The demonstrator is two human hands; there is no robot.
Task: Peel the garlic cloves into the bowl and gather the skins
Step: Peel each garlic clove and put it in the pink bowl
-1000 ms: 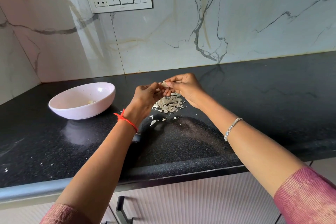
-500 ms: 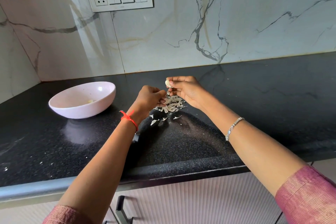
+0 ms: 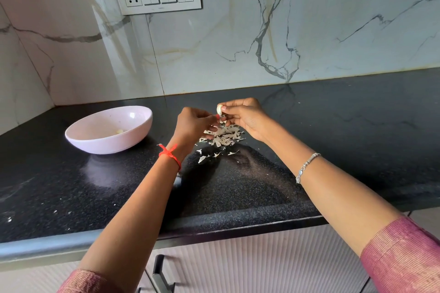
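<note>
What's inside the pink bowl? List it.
At least one pale garlic clove lies inside the bowl. Its near wall hides the front of the floor, so more could sit there.

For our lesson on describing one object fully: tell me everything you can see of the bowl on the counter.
The bowl is round, wide and shallow, pale pinkish white, with a glossy surface like ceramic or plastic. It stands upright on the black speckled counter, to the left of the left hand, which does not touch it. Inside lies a small pale piece, probably a peeled garlic clove. The counter shows a faint reflection of the bowl in front of it.
</note>
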